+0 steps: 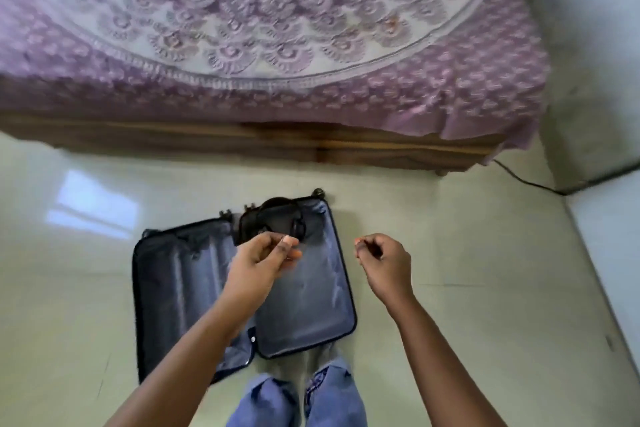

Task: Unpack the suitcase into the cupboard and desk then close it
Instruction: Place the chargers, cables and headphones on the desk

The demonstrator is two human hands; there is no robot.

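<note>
While the person stands over the work area, both trouser legs [301, 399] appear at the near edge of the view, feet just beside the suitcase [242, 288]. Both hands are raised above it. The left hand [263, 258] hovers over the centre hinge line, thumb and fingers drawn together; whether it pinches a small item cannot be told. The right hand [379, 258] hangs to the right of the case, fingers curled inward, with nothing visible in its grasp.

The suitcase lies open flat on the floor [450, 253], both lined halves facing up. Apart from a dark item [277, 218] at the far end of the right half, both halves appear emptied. Beyond it stands the bed [277, 45], with a cable [526, 180] on the floor at its right corner.

Risk: closing the case now would probably trap the dark item inside, leaving unpacking incomplete. Loose lining may also catch in the zip during closure.
</note>
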